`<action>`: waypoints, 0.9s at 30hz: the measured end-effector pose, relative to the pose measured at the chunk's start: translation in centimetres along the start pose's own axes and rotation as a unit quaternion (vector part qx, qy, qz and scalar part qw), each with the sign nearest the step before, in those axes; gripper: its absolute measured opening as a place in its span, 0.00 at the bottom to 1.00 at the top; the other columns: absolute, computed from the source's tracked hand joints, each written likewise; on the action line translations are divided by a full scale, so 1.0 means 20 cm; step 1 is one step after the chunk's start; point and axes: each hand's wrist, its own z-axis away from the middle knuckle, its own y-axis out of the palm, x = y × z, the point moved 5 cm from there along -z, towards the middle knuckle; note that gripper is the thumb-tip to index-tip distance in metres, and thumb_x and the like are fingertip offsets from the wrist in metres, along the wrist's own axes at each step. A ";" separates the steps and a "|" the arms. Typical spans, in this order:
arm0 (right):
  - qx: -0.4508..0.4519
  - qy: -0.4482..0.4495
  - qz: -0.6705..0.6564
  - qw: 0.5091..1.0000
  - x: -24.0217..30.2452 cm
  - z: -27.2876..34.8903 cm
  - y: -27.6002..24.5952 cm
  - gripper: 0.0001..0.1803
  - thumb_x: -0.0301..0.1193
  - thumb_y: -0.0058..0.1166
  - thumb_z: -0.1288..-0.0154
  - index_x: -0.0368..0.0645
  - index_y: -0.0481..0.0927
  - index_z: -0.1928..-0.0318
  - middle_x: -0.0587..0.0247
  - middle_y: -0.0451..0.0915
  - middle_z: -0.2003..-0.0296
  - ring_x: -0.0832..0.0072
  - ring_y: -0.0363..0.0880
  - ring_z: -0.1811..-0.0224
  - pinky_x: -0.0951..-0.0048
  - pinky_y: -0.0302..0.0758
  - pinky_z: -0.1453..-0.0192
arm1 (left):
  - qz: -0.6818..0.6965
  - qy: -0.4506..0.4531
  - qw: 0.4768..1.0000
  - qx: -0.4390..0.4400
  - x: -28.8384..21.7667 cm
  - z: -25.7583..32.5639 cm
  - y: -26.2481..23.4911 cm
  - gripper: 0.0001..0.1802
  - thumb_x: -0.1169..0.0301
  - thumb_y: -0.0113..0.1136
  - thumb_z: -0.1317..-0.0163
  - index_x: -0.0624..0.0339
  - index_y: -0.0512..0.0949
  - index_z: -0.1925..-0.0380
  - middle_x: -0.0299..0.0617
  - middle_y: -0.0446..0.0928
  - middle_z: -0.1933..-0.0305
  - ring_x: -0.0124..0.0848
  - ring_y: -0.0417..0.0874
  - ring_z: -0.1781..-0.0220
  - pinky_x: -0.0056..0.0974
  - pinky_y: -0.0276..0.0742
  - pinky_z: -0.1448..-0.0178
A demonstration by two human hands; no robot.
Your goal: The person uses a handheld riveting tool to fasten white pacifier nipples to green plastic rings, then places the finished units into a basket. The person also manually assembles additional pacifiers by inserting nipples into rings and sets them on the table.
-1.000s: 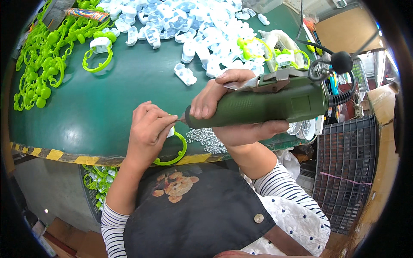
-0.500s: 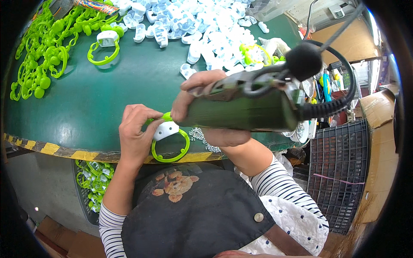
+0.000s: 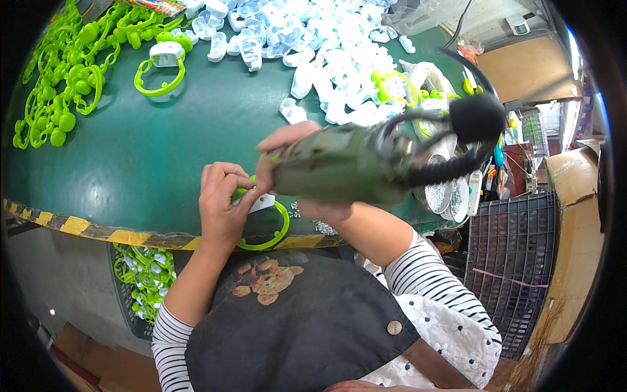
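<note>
Near the table's front edge my left hand [image 3: 219, 206] pinches a lime-green plastic ring [image 3: 285, 225] with a white plastic piece [image 3: 265, 202] on it. My right hand [image 3: 287, 136] is wrapped round a thick dark green power screwdriver [image 3: 343, 166], blurred by motion. The driver lies slanted, its cable end toward the right, its front end close to my left fingertips. Its tip is hidden by my hands, so I cannot tell whether it touches the white piece. Small silver screws [image 3: 325, 228] are scattered on the table beside the ring.
White plastic shells [image 3: 281, 39] are heaped at the back. Green rings [image 3: 78, 78] pile up at the far left; one ring with a white piece [image 3: 166, 55] lies apart. A crate [image 3: 134, 320] of assembled rings stands below the table. The driver's black cable [image 3: 480, 117] hangs at right.
My right hand and the screwdriver have moved left, closer to my left hand. My left hand has shifted slightly right, and its fingers now cover more of the white piece.
</note>
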 end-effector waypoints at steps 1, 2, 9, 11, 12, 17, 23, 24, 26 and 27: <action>-0.027 -0.053 -0.035 0.998 0.01 0.00 0.00 0.51 0.70 0.56 0.47 0.31 0.68 0.46 0.56 0.79 0.68 0.73 0.79 0.68 0.72 0.76 0.66 | -0.010 0.006 1.000 0.003 -0.01 0.00 0.00 0.14 0.77 0.75 0.59 0.59 0.78 0.75 0.39 0.76 0.67 0.39 0.75 0.61 0.42 0.71 0.59; -0.040 -0.048 -0.019 0.998 0.04 0.01 0.00 0.55 0.74 0.53 0.51 0.31 0.68 0.46 0.55 0.79 0.69 0.71 0.79 0.69 0.71 0.77 0.66 | -0.009 0.011 1.000 0.014 -0.01 0.01 0.01 0.14 0.79 0.75 0.60 0.59 0.78 0.74 0.40 0.76 0.65 0.40 0.75 0.60 0.42 0.72 0.57; 0.005 -0.192 -0.066 0.979 0.21 -0.03 -0.01 0.65 0.85 0.40 0.57 0.29 0.66 0.45 0.52 0.77 0.74 0.65 0.78 0.74 0.63 0.79 0.66 | -0.043 0.044 0.998 0.015 -0.07 -0.03 -0.02 0.12 0.78 0.74 0.58 0.59 0.80 0.73 0.38 0.77 0.65 0.40 0.74 0.59 0.42 0.72 0.57; 0.001 -0.188 -0.070 0.980 0.22 -0.04 0.01 0.65 0.84 0.40 0.57 0.29 0.66 0.46 0.52 0.77 0.74 0.65 0.78 0.74 0.63 0.79 0.67 | -0.058 0.048 0.997 0.013 -0.08 -0.04 -0.03 0.12 0.78 0.73 0.58 0.58 0.80 0.73 0.37 0.77 0.65 0.40 0.75 0.58 0.42 0.72 0.56; -0.007 -0.179 -0.065 0.982 0.22 -0.04 0.02 0.65 0.84 0.40 0.57 0.29 0.66 0.46 0.51 0.77 0.75 0.65 0.78 0.75 0.63 0.79 0.67 | -0.060 0.048 0.997 0.014 -0.08 -0.03 -0.04 0.12 0.78 0.73 0.59 0.58 0.80 0.74 0.37 0.77 0.65 0.40 0.75 0.58 0.42 0.72 0.55; 0.020 -0.166 -0.082 0.983 0.23 -0.04 0.07 0.64 0.83 0.43 0.57 0.28 0.67 0.46 0.51 0.78 0.75 0.64 0.79 0.74 0.63 0.80 0.67 | -0.072 0.067 0.995 0.018 -0.09 -0.02 -0.09 0.12 0.77 0.74 0.60 0.57 0.80 0.74 0.36 0.77 0.65 0.40 0.75 0.59 0.43 0.71 0.54; 0.023 -0.112 -0.003 0.993 0.25 -0.03 0.12 0.64 0.83 0.45 0.58 0.28 0.67 0.47 0.53 0.78 0.74 0.64 0.80 0.73 0.65 0.80 0.66 | -0.139 0.116 0.983 -0.002 -0.14 -0.01 -0.15 0.13 0.76 0.74 0.60 0.57 0.78 0.75 0.37 0.76 0.67 0.39 0.75 0.61 0.43 0.70 0.56; 0.020 -0.102 0.022 0.994 0.26 -0.02 0.13 0.64 0.83 0.44 0.58 0.28 0.67 0.47 0.53 0.78 0.74 0.65 0.80 0.73 0.65 0.80 0.66 | -0.122 0.110 0.986 0.002 -0.13 0.00 -0.16 0.13 0.76 0.74 0.59 0.57 0.79 0.74 0.37 0.76 0.67 0.39 0.75 0.61 0.43 0.70 0.57; 0.016 -0.089 0.035 0.995 0.25 -0.01 0.14 0.64 0.83 0.44 0.58 0.29 0.67 0.47 0.53 0.79 0.74 0.65 0.80 0.73 0.66 0.80 0.66 | -0.089 0.097 0.991 0.011 -0.11 0.03 -0.18 0.13 0.76 0.73 0.58 0.57 0.79 0.72 0.38 0.77 0.68 0.40 0.76 0.63 0.42 0.70 0.58; 0.015 -0.088 0.023 0.996 0.23 -0.01 0.15 0.64 0.84 0.43 0.58 0.29 0.67 0.47 0.53 0.79 0.74 0.66 0.80 0.73 0.66 0.80 0.66 | -0.064 0.080 0.994 0.022 -0.10 0.04 -0.19 0.12 0.77 0.73 0.57 0.57 0.79 0.72 0.38 0.77 0.69 0.39 0.77 0.63 0.42 0.71 0.59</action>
